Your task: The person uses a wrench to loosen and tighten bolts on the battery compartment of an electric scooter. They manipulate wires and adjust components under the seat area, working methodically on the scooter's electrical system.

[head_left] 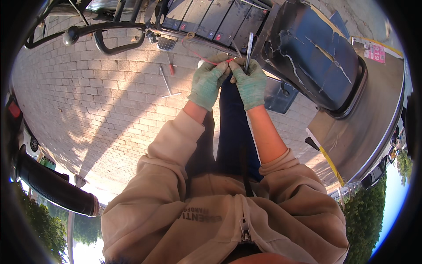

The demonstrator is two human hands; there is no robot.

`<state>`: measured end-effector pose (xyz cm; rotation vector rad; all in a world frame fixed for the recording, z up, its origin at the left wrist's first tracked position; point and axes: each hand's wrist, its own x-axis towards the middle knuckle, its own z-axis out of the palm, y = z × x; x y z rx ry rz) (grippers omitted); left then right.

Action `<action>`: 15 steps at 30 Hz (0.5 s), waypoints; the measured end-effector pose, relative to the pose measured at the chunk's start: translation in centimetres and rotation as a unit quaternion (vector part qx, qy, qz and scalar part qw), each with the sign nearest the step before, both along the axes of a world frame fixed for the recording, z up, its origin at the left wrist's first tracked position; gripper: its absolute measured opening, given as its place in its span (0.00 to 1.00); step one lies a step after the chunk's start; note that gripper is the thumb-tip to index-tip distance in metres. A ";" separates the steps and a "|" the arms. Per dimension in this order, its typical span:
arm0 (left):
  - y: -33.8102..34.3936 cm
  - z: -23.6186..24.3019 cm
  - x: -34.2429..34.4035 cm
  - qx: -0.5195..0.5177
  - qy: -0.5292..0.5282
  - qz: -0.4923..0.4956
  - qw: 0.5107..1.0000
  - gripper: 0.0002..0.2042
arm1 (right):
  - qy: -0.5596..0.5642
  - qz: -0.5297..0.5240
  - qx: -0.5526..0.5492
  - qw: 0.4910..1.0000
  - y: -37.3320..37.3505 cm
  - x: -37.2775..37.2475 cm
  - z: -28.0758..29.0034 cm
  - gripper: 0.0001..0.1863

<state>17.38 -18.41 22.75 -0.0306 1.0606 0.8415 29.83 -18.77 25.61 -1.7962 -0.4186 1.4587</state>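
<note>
Both my hands wear worn pale-green work gloves and meet in front of the batteries. My left hand (206, 82) is closed, pinching a thin red wire (201, 57) between thumb and fingertips. The fingertips of my right hand (249, 86) close on the same wire, close beside the left ones. A long silver metal tool (249, 47) sticks up from between my right fingers; its working end is hidden. From my hands the wire curves up and left to the edge of the compartment holding several dark batteries (215, 22) side by side.
A cracked dark-blue seat (314, 57) is tipped up at the right, by a brown panel (365, 114). On the brick paving (110, 88) lie a T-handled wrench (166, 82) and a red-handled screwdriver (171, 68). A pedal (166, 43) and a black handlebar grip (57, 185) stand left.
</note>
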 end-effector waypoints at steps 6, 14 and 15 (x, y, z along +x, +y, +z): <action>0.2 0.0 -0.5 0.010 0.017 -0.027 0.999 0.15 | -0.005 0.061 0.025 0.998 -0.2 0.7 -0.3 0.10; 0.0 0.3 -0.4 0.016 0.002 -0.023 1.000 0.15 | 0.043 0.012 0.020 0.999 -0.6 1.2 -1.2 0.10; -0.1 0.3 -0.4 0.014 0.002 -0.018 1.000 0.15 | 0.037 0.003 0.024 0.999 -0.7 1.2 -1.2 0.10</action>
